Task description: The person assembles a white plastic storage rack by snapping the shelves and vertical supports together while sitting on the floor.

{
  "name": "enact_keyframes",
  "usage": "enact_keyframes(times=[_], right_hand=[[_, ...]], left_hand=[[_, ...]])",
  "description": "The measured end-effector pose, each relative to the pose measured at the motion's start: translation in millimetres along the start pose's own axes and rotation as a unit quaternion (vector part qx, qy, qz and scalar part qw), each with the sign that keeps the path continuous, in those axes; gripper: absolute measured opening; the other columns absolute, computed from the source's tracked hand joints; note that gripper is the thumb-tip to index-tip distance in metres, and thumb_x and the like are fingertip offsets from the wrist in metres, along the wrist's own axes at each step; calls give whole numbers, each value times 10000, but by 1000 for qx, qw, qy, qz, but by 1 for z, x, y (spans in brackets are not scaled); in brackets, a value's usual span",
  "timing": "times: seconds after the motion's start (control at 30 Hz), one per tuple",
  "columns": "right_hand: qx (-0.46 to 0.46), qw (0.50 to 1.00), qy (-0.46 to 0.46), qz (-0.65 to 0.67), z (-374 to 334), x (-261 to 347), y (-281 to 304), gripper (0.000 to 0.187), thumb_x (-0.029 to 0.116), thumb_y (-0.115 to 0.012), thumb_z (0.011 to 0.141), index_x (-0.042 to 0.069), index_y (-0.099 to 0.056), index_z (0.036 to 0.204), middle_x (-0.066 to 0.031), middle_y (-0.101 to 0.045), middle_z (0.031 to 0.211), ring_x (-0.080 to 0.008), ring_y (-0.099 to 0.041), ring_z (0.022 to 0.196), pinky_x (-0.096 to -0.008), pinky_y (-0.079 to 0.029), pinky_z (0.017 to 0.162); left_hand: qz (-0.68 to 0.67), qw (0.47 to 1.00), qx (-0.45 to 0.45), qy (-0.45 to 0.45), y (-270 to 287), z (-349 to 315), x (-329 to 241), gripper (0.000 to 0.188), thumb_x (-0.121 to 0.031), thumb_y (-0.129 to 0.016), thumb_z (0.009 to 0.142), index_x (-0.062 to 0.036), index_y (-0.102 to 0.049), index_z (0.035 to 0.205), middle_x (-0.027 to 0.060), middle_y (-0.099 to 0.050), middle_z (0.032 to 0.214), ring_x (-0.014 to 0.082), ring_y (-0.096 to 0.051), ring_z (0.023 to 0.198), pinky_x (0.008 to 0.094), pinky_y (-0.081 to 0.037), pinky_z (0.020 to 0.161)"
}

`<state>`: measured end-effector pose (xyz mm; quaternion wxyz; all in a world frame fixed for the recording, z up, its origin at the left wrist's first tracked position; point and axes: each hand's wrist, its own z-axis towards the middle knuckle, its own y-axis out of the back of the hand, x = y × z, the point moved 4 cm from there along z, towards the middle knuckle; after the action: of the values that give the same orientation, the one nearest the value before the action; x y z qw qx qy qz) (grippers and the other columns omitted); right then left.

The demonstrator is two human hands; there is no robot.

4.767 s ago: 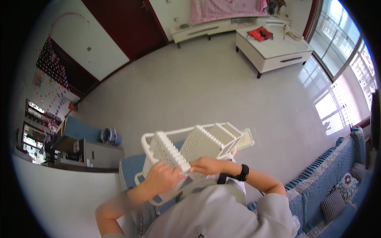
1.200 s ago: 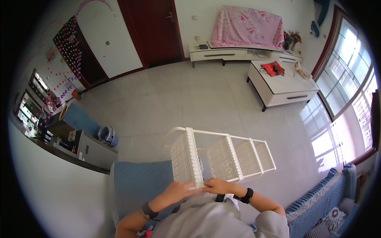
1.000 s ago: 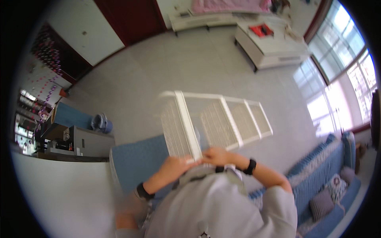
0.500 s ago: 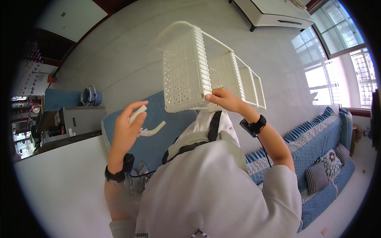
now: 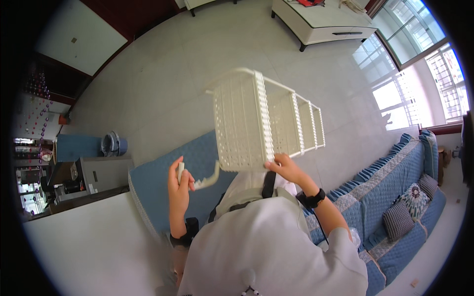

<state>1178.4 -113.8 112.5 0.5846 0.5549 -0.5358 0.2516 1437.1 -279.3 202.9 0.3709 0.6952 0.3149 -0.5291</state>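
A white perforated plastic shelf rack (image 5: 256,123) with several tiers is held up in front of me over the floor. My right hand (image 5: 285,167) grips its near bottom corner; a black watch sits on that wrist. My left hand (image 5: 178,185) is off the rack and holds a small white curved plastic part (image 5: 207,180), a short way left of the rack's lower edge. A dark band is on my left wrist.
A blue cushioned seat (image 5: 163,182) lies under my hands, and a blue sofa (image 5: 395,197) with patterned pillows runs to the right. A grey cabinet (image 5: 101,172) and blue bin (image 5: 112,145) stand left. A white low table (image 5: 321,24) stands far across the tiled floor.
The rack was held in both hands; my left hand has let go and now holds a small white part. The rack has tipped up, held by my right hand alone.
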Motion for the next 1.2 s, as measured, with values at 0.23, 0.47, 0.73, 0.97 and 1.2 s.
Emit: enact_keyframes(times=[0.23,0.47,0.73,0.97,1.2], right_hand=[[-33,994,-92,42,-48,-27,56,477,368,-594,835,-29,-500,589,-124,-525,586,-198,-493,561,-348,-377,539],[-72,974,-176,124,-108,-80,109,403,346,-555,875,-42,-527,767,-43,-498,659,-111,-435,658,-303,-380,575],[-76,963,-194,172,-186,-139,234,484,410,-610,820,-65,-563,900,-73,-560,756,-137,-485,711,-290,-410,628],[-249,908,-141,306,-254,-186,365,355,270,-574,848,-54,-569,995,-20,-566,782,-89,-470,734,-269,-404,635],[-415,843,-97,329,-290,-252,451,330,284,-591,826,-27,-504,757,31,-392,648,-57,-338,618,-260,-280,494]], left_hand=[[36,999,-19,31,-35,21,26,294,-111,-391,954,-60,-518,1214,35,-498,796,59,-443,573,197,-376,541],[276,954,-9,-120,-152,75,-35,263,-132,-529,868,-75,-562,1122,92,-435,1023,160,-451,778,272,-407,686],[285,934,92,-195,-383,79,-91,396,-152,-607,809,-71,-495,1180,111,-395,1046,191,-397,771,313,-409,729],[247,919,181,-248,-569,57,-129,333,-88,-574,819,-72,-522,1147,77,-386,937,170,-384,728,289,-402,679],[260,912,209,-240,-694,68,-171,166,-57,-544,831,-93,-612,979,63,-404,929,157,-394,707,280,-400,647]])
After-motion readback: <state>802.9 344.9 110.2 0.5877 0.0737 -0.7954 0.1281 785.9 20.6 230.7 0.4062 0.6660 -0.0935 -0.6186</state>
